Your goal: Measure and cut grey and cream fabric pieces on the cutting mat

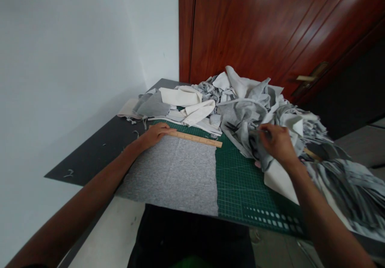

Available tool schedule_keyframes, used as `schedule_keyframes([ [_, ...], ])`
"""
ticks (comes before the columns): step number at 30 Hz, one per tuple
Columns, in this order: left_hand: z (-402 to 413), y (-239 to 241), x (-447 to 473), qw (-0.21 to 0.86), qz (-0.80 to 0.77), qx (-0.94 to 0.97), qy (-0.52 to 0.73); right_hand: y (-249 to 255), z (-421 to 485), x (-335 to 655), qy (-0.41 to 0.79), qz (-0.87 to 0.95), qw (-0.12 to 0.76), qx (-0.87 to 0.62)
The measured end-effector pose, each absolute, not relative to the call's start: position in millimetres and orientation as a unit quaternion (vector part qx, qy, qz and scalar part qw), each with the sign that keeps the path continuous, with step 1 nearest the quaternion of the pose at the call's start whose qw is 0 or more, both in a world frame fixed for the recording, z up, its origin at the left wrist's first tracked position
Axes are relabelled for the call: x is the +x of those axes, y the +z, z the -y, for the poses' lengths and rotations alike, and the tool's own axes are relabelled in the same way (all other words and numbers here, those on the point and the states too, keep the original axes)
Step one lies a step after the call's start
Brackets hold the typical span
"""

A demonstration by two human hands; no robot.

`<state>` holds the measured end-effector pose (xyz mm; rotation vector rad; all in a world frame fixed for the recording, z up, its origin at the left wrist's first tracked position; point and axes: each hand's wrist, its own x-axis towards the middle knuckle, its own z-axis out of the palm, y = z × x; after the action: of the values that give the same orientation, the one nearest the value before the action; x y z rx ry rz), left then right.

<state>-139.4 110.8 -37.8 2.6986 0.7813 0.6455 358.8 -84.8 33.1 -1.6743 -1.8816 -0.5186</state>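
My left hand (158,134) is closed on the left end of a wooden ruler (198,138), its fingers pressed onto it. The ruler lies across the far edge of a flat grey heathered cloth (180,172), spread over a green cutting mat (237,180). My right hand (278,142) is raised over the right side of the mat, in front of the scrap pile. Its fingers are pinched together around something thin, smeared by motion, that I cannot make out. Just left of it a dark pointed tip (231,127) shows against the grey scraps.
A large heap of grey and cream fabric scraps (246,103) covers the back of the table. Layered grey strips (345,192) lie at the right. The dark tabletop (90,162) shows at left with thread bits. Behind stand a white wall and a reddish wooden door (240,27).
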Motion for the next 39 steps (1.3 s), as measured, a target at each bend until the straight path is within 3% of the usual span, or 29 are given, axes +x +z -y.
schedule_keyframes([
  [4, -113.1, -38.8, -139.2, 0.129, -0.263, 0.929, 0.227, 67.8, 83.9, 426.9, -0.194, 0.536, 0.395, -0.721],
  [7, -118.2, -42.4, -140.3, 0.126, -0.264, 0.928, 0.232, 84.1, 82.4, 465.3, -0.202, 0.473, 0.399, -0.759],
  [14, -120.6, -44.9, -142.7, 0.129, -0.256, 0.929, 0.233, 57.7, 111.5, 424.3, -0.254, 0.548, 0.342, -0.720],
  [17, -117.9, -43.2, -142.3, 0.124, -0.260, 0.929, 0.232, 39.6, 141.3, 374.5, -0.191, 0.708, 0.271, -0.624],
  [22, -118.3, -43.1, -141.3, 0.120, -0.259, 0.930, 0.230, 14.6, 177.6, 344.3, -0.086, 0.758, 0.218, -0.609],
  [25, -118.7, -43.2, -140.4, 0.118, -0.260, 0.931, 0.229, -6.2, 184.2, 354.7, -0.045, 0.748, 0.162, -0.642],
  [31, -117.8, -45.8, -138.2, 0.099, -0.276, 0.928, 0.231, -38.8, 182.4, 363.7, -0.076, 0.706, 0.128, -0.692],
  [39, -119.7, -48.5, -137.2, 0.068, -0.273, 0.928, 0.245, -31.1, 172.7, 338.8, -0.120, 0.627, 0.056, -0.768],
])
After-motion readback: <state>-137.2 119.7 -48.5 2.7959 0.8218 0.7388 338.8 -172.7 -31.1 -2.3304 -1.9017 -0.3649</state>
